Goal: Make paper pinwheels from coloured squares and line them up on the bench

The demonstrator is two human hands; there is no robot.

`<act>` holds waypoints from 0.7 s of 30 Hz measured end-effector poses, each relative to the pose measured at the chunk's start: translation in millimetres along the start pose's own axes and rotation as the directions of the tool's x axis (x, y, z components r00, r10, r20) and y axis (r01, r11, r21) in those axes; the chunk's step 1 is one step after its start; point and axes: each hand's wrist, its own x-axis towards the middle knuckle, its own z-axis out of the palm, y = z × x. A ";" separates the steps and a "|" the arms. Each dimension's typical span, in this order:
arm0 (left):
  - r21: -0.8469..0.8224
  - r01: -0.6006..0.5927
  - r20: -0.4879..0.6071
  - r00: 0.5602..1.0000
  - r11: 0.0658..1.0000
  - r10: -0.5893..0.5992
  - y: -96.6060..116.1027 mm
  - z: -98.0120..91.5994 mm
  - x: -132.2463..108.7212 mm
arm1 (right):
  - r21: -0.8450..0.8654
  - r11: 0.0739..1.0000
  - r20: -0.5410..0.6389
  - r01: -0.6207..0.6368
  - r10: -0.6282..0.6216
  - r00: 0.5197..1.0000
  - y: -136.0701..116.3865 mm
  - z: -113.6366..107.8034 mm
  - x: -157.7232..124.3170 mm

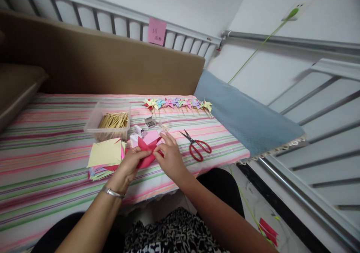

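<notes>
A red paper square (146, 151), partly folded, lies on the striped cloth (50, 151) between my two hands. My left hand (132, 165) pinches its left side with closed fingers. My right hand (170, 157) grips its right edge, the index finger stretched up along a fold. A stack of coloured paper squares (105, 155), yellow on top, sits just left of my left hand. Pink paper (152, 136) lies under the red piece.
Red-handled scissors (197, 146) lie right of my right hand. A clear box of wooden sticks (111, 123) stands behind the paper stack. A row of finished paper pinwheels (177, 104) lines the far edge. A small box of pins (150, 122) and a blue cushion (247, 118) are nearby.
</notes>
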 end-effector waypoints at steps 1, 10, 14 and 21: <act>-0.004 0.005 0.005 1.000 1.000 -0.005 0.0 -0.1 -0.2 | 0.001 1.000 0.002 -0.010 0.010 1.000 -0.5 -0.1 0.5; 0.008 0.043 -0.017 0.999 0.999 -0.043 0.2 -2.7 1.0 | -0.012 0.999 0.006 -0.042 0.042 0.999 0.1 2.8 5.1; 0.018 0.045 0.018 0.999 0.999 -0.045 1.9 -4.8 1.5 | -0.019 0.999 0.006 -0.029 0.029 1.000 0.4 2.9 8.5; 0.030 0.018 -0.052 0.999 0.999 -0.016 2.2 -3.1 1.9 | -0.030 0.999 0.022 -0.031 0.032 0.999 -4.8 3.3 11.7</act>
